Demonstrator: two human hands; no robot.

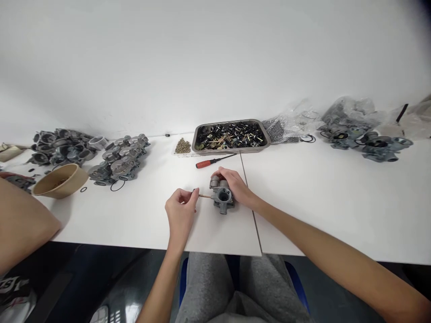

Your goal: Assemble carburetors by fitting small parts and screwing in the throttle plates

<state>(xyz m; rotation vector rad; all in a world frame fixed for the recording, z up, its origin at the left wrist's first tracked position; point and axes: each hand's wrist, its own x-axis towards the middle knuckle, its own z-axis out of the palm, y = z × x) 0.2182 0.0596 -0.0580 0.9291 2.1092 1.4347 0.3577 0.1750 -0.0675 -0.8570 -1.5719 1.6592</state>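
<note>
A grey metal carburetor (222, 196) rests on the white table in front of me, its round bore facing me. My right hand (237, 185) is closed around its right and back side; some fingers are hidden behind it. From the left, my left hand (182, 204) pinches a thin brass-coloured rod (204, 196) between thumb and fingertips. The rod's far end reaches the carburetor's left side; whether it sits inside a hole I cannot tell. Something small and dark shows at my left fingertips. Behind the carburetor lies a screwdriver (210, 163) with a red handle.
A metal tray (192, 143) of small parts stands at the back, beside a pile of brass pieces (182, 146). Carburetors (124, 159) are grouped left, and more (384, 146) lie right near plastic bags (299, 119). Another person's arm (23, 220) is by a tan bowl (76, 180).
</note>
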